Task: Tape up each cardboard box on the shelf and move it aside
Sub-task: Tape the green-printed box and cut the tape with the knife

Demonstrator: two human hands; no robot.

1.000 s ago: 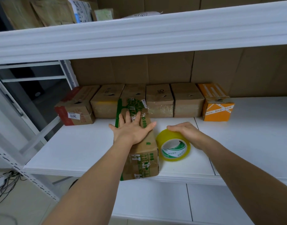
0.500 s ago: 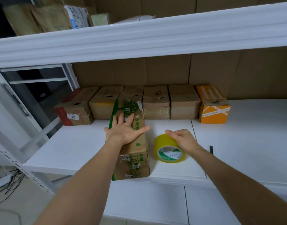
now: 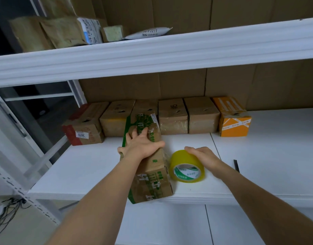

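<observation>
A long brown cardboard box with green print point(image 3: 152, 183) lies lengthwise on the white shelf point(image 3: 92, 167), its near end at the front edge. My left hand point(image 3: 143, 147) rests flat on its top, fingers spread and wrapped over the sides. Just right of the box stands a yellow tape roll point(image 3: 186, 167) on its edge. My right hand point(image 3: 203, 156) lies curled over the roll's top and right side.
Several taped brown boxes point(image 3: 173, 117) stand in a row against the cardboard back wall, with a red-ended box point(image 3: 83, 128) at the left and an orange box point(image 3: 233, 121) at the right. A small black tool point(image 3: 236, 165) lies on the shelf. Parcels point(image 3: 63, 32) sit on the upper shelf.
The view has tilted upward, showing more of the upper shelf. Both hands stay where they were, left on the box and right on the tape roll.
</observation>
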